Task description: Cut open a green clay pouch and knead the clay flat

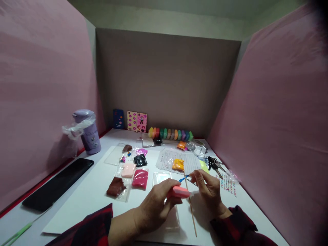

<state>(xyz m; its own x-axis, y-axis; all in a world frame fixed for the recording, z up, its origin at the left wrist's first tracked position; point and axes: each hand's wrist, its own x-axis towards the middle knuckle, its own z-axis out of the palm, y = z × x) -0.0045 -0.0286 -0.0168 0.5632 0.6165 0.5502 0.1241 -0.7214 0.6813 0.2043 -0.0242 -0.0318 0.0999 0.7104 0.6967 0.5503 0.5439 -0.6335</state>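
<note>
My left hand [156, 205] is closed around a coral-pink block of what looks like modelling clay [180, 192], held up over the board. To its right, my right hand [208, 191] pinches a thin tool [191, 182], partly hidden by the fingers. A small blue piece [183, 178] shows near the tool's far end; whether it belongs to the tool I cannot tell. Between the hands, a thin wooden stick [192, 215] slants toward the front edge. Beneath my left hand lies a clear phone case [173, 222], partly covered.
Clay packets in brown [115, 187], crimson [140, 179], pale pink [128, 169], black [140, 160] and orange [178, 164] lie about. A black phone [58, 182] and purple tumbler [91, 136] stand left; keys [216, 164] lie right. Several coloured clay pieces [170, 134] line the back.
</note>
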